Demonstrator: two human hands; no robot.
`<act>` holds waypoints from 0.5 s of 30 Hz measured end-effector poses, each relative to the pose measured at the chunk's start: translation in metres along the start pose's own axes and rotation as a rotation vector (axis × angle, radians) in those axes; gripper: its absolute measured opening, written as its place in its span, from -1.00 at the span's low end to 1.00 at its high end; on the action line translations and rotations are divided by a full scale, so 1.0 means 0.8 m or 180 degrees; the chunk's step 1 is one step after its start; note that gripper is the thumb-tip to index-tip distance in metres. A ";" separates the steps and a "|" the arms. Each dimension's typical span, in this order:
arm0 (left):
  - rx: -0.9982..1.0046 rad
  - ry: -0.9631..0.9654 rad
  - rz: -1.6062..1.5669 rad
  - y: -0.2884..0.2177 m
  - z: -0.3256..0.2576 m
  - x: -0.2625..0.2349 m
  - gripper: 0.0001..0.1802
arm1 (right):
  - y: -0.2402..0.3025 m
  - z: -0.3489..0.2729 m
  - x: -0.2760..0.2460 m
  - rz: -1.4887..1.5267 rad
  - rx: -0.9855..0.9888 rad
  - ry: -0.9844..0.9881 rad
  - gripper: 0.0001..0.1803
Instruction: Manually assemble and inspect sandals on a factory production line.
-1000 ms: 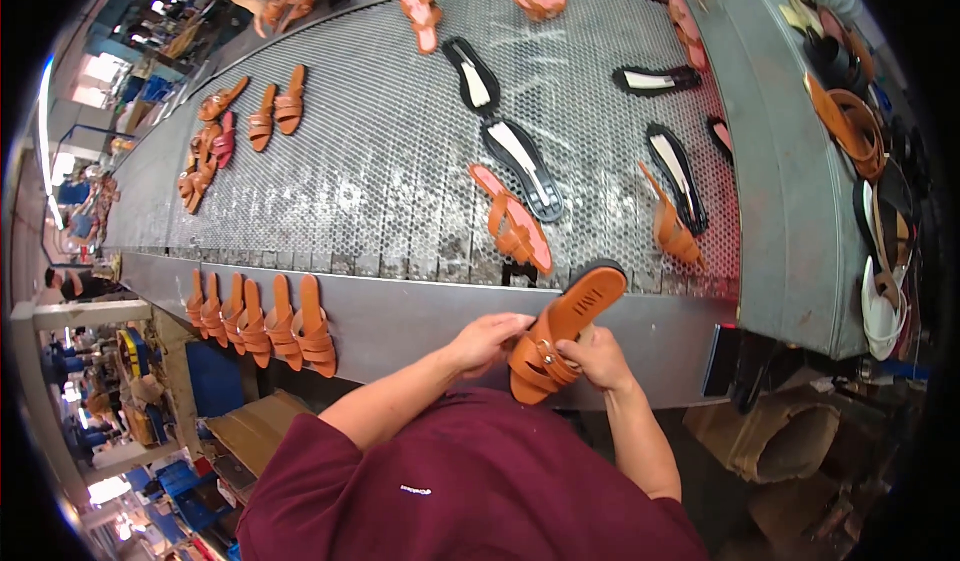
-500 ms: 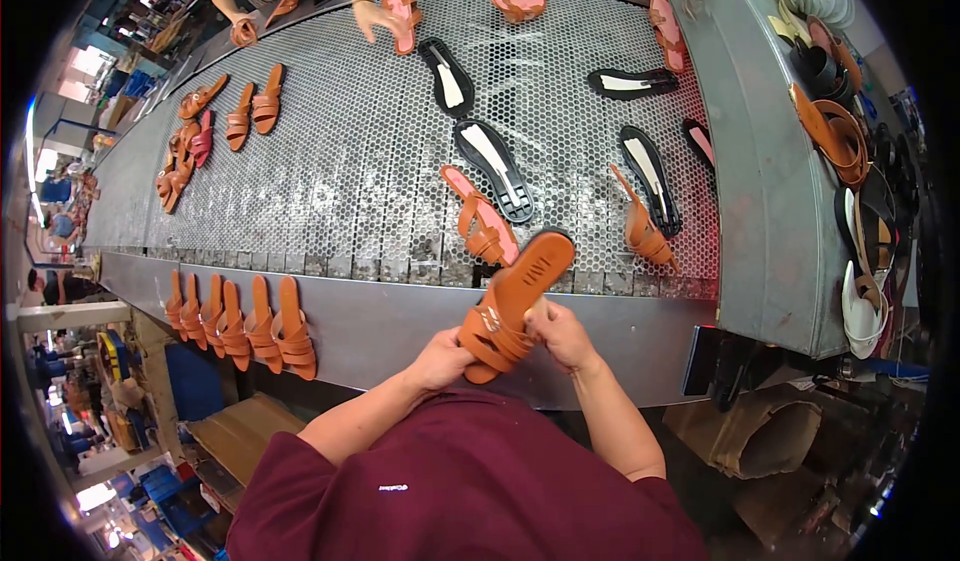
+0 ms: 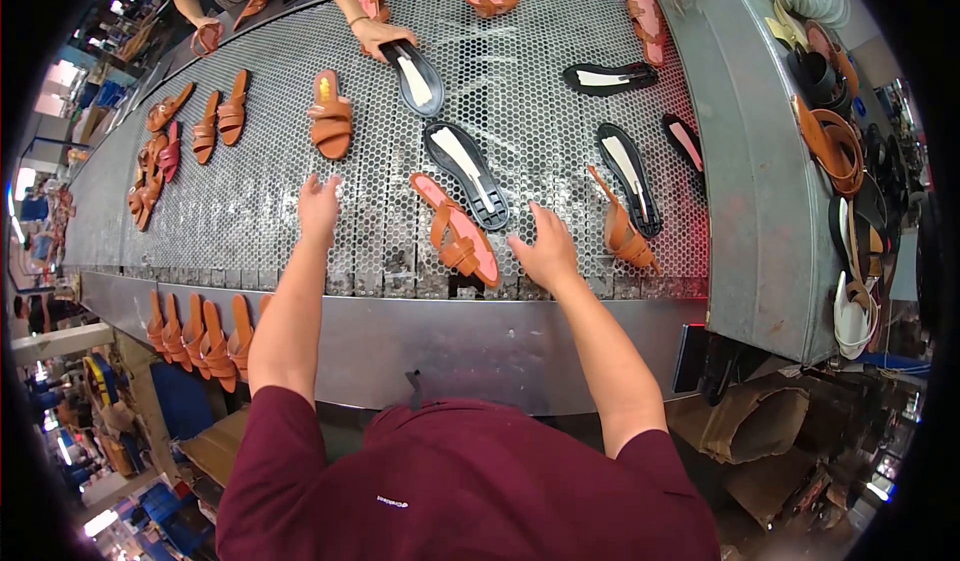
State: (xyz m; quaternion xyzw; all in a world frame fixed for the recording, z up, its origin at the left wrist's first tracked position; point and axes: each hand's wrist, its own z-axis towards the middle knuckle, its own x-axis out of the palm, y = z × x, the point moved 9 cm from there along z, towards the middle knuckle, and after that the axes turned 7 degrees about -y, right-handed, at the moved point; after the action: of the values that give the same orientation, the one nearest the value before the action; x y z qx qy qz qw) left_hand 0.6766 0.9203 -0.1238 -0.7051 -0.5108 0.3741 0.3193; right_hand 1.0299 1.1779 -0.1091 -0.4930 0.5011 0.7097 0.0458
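My left hand (image 3: 318, 209) is empty, its fingers apart, just on the near side of a finished brown sandal (image 3: 331, 121) that stands on the mesh conveyor (image 3: 375, 211). My right hand (image 3: 548, 251) is also empty, thumb and fingers spread over the belt. To its left lies a brown sandal upper with a pink underside (image 3: 458, 241), next to a black sole with a white strip (image 3: 465, 166). On its right are another brown upper (image 3: 627, 236) and a second black sole (image 3: 630, 181). Neither hand touches any of these.
Across the belt a co-worker's hand (image 3: 380, 36) grips a black sole (image 3: 415, 81). Several brown sandals (image 3: 232, 111) sit at the left, and more hang along the near metal edge (image 3: 420, 336). A metal housing (image 3: 770, 211) borders the right side, with sandals along it.
The sandal I held in both hands now stands on the belt, released. My hands have moved apart and forward. The co-worker's hand has moved from a pink-bottomed upper to a black sole.
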 end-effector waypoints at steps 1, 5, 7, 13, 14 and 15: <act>0.1541 -0.0025 0.1095 -0.026 -0.032 0.017 -0.42 | 0.005 0.015 0.007 -0.0120 -0.0090 0.0029 -0.20; 0.4449 0.1353 0.3141 -0.025 -0.252 0.132 -0.23 | 0.031 0.063 0.034 -0.0537 -0.0196 0.0355 -0.11; 0.4909 0.2170 0.3530 0.004 -0.315 0.170 -0.27 | 0.045 0.076 0.049 -0.0666 -0.0297 0.0506 -0.10; 0.5129 0.2569 0.3494 0.064 -0.320 0.208 -0.64 | 0.042 0.080 0.058 -0.0848 -0.0320 0.0691 -0.21; 0.4828 0.2643 0.3513 0.063 -0.312 0.207 -0.71 | 0.038 0.072 0.049 -0.0858 -0.0310 0.0692 -0.21; 0.4941 0.2399 0.3022 0.036 -0.316 0.199 -0.78 | 0.028 0.063 0.037 -0.0762 -0.0205 0.0689 -0.22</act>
State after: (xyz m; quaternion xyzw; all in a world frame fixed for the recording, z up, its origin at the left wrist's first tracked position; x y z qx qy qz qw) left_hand 0.9379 1.0479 -0.0497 -0.5047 0.3481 0.4458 0.6522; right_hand 0.9689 1.1921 -0.1156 -0.6240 0.4178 0.6576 0.0600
